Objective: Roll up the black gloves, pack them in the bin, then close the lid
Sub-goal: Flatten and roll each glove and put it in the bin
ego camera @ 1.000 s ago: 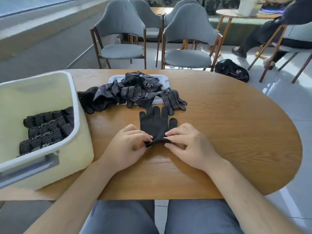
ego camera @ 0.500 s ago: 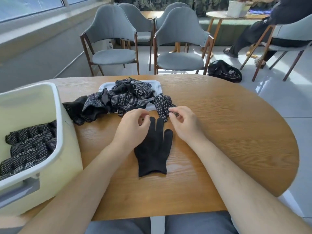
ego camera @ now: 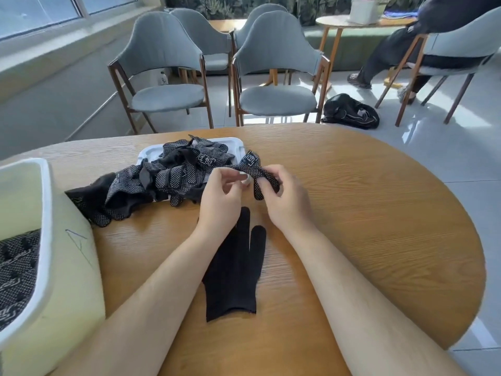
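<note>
— Wooden oval table (ego camera: 379,213), grey chairs (ego camera: 276,77) beyond it at twelve o'clock. Where are the gloves?

— One plain black glove (ego camera: 233,272) lies flat at six o'clock, between the forearms. A dotted pile (ego camera: 168,175) covers the white lid (ego camera: 235,145) at eleven o'clock. More sit in the bin (ego camera: 46,213) at nine o'clock.

— And the hands?

— Right hand (ego camera: 287,202) pinches a dotted glove (ego camera: 257,172) lifted off the pile's right edge. Left hand (ego camera: 219,196) has fingers curled beside it; whether it grips the glove I cannot tell.
</note>
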